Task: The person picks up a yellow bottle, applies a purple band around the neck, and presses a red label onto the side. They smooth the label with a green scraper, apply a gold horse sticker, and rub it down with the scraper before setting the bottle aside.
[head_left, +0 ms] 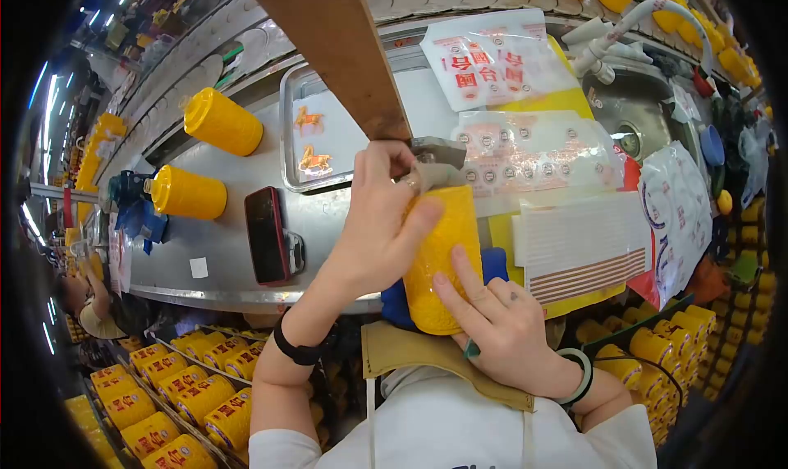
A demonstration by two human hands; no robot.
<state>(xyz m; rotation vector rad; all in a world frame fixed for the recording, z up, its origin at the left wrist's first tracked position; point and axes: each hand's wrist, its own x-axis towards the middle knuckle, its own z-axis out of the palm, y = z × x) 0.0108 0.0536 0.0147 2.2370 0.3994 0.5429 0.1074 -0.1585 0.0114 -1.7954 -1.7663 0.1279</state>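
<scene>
A yellow textured bottle (442, 239) lies tilted in front of me, its bottom end toward my body, on a blue support (493, 265). My left hand (382, 215) is closed around its neck end, thumb along the upper side, with crumpled greyish material (437, 176) at the fingertips. Two fingers of my right hand (505, 325) press on the bottle's face near its bottom end; the others curl at its right side. A small teal piece (472, 349) pokes out beneath that hand, mostly hidden. Above the neck, a metal bracket (441, 150) joins a brown upright beam (341, 50).
Two yellow bottles (222, 122) stand left on the steel bench, near a phone (267, 235). A tray (287, 141) holds gold horse decals (314, 159). Printed sheets (533, 153) and striped paper (587, 247) lie right, before a sink (628, 141). Crated bottles (197, 395) flank me.
</scene>
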